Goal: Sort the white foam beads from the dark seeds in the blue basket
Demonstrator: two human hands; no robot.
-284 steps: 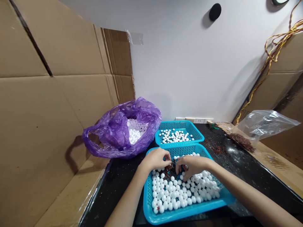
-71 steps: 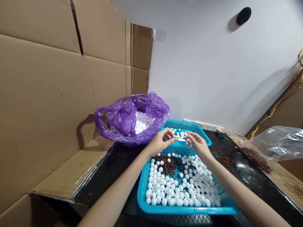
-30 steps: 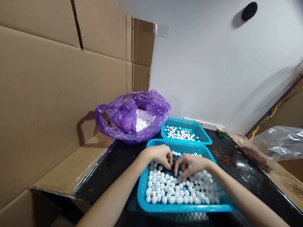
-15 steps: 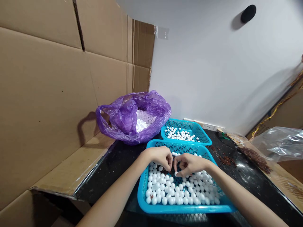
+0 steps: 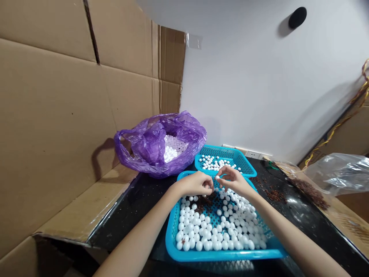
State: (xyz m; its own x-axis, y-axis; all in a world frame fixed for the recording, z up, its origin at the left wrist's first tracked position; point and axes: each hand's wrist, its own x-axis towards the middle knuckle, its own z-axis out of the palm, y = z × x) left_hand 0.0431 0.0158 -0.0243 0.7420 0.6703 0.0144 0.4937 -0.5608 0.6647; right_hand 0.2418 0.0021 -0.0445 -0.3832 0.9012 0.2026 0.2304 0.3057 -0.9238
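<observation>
A blue plastic basket [image 5: 221, 255] holds many white balls [image 5: 198, 232] and a patch of small dark reddish-brown pieces [image 5: 203, 205]. Above its far side, my right hand [image 5: 234, 181] pinches one white ball [image 5: 217, 177] between thumb and fingertips. My left hand [image 5: 200, 183] hovers over the brown pieces, its fingers curled together; whether anything is in them is hidden. One star-shaped brown piece [image 5: 183, 241] lies among the balls at the near left corner. Just behind stands a second blue basket [image 5: 247, 167] with fewer white balls in it.
An open purple plastic bag [image 5: 145, 148] of white balls sits at the back left, beside a cardboard wall [image 5: 57, 115]. Brown bits [image 5: 276, 194] lie scattered on the black tabletop [image 5: 300, 207] to the right. Farther right is a clear plastic bag [image 5: 340, 171].
My right hand has risen away from the near basket toward the far one, carrying the white ball. My left hand has shifted slightly up, uncovering more brown pieces.
</observation>
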